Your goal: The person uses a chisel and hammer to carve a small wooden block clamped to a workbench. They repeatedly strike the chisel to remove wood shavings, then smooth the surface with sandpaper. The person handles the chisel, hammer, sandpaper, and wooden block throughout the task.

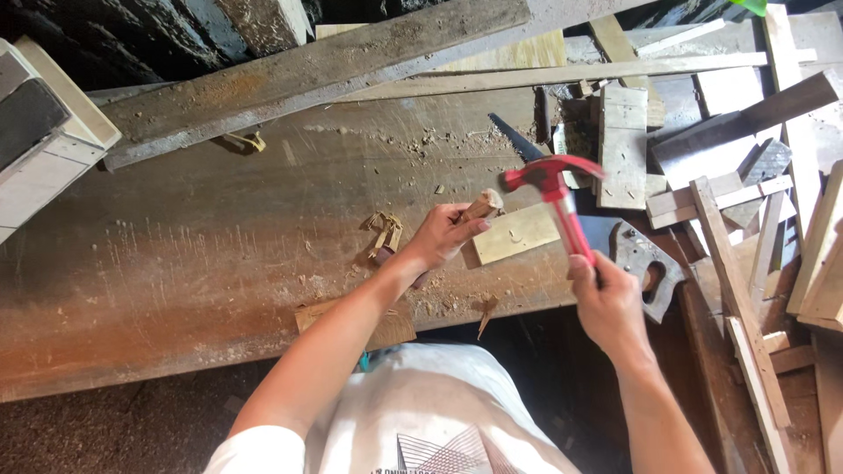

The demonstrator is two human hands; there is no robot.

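At the surface's near edge, left hand fingers clamp a wooden peg steady; right hand fingers grip a raised red hammer.

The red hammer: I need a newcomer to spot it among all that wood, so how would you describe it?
Start at the long, worn wooden workbench crossing the view, then go to its right end, where offcuts pile up. There the right hand holds the hammer raised above a pale wooden block. It is the only bright red thing, with a curved claw head; the handsaw beneath is grey.
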